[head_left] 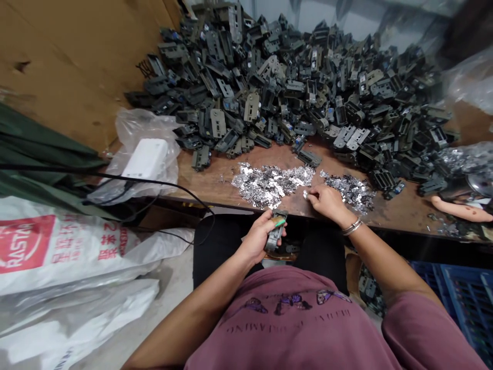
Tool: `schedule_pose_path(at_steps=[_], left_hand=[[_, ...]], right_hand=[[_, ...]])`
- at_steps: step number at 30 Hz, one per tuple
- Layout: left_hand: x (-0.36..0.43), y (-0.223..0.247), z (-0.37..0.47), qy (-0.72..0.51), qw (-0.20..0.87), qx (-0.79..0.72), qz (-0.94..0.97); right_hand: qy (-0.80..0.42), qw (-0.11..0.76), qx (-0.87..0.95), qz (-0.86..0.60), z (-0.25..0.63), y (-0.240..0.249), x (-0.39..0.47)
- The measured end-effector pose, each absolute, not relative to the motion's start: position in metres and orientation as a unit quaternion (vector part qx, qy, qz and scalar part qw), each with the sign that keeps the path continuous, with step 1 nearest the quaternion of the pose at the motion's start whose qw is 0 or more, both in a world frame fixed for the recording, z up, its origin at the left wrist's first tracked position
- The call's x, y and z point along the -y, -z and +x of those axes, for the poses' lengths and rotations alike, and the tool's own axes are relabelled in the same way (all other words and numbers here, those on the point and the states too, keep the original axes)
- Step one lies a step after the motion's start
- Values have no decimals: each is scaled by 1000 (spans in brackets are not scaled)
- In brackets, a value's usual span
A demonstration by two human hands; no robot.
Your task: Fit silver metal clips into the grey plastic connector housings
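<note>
Bearings were taken from the held casing [275, 235]. White printed sack [77, 241]: lay at 9 o'clock. Black cable [165, 183]: crossed the bench [404, 216] at 10. White box [148, 156], on clear plastic: also 10. Dark casing heap [269, 82]: spread across 12. Silver pieces [265, 187]: lay nearer, at 12. Smaller metal pile [352, 192]: 2. Blue crate [462, 303]: 4.

Held casing: was grey, oblong, partly finger-covered, over the lap. Small metal piece [305, 195]: was shiny, at 2, between both piles.

Left hand [258, 239]: gripped the casing, thumb across it, forearm from 7. Right hand [325, 200]: pinched the small metal piece, forearm from 4.
</note>
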State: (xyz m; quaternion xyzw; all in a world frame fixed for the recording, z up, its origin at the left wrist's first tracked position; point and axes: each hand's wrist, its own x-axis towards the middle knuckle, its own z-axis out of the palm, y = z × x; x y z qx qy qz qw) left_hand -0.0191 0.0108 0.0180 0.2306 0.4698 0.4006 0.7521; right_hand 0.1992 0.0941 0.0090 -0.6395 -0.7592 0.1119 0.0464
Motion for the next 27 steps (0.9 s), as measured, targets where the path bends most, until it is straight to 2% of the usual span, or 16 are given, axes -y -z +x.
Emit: schedule_pose_path(at_steps=[6,14,20,23,27], left_hand=[[-9,-15,-12,-392,746,-480,243],[-15,-16,-4,-394,742,-482,248],[-13,-21,-2,-395,742,-469,271],[-13,-21,-4,-401,737,-474,266],[-14,-18,-3,-420,734,-458,276]], right_hand=[[-69,15,765,-640,197,-6,-103],[-80,105,772,-621,206,2,-88],[-83,63,785,-611,202,1,-98],[-91,145,774,-610,204,0,-93],[-155,337,744,-556,196,3,-65]])
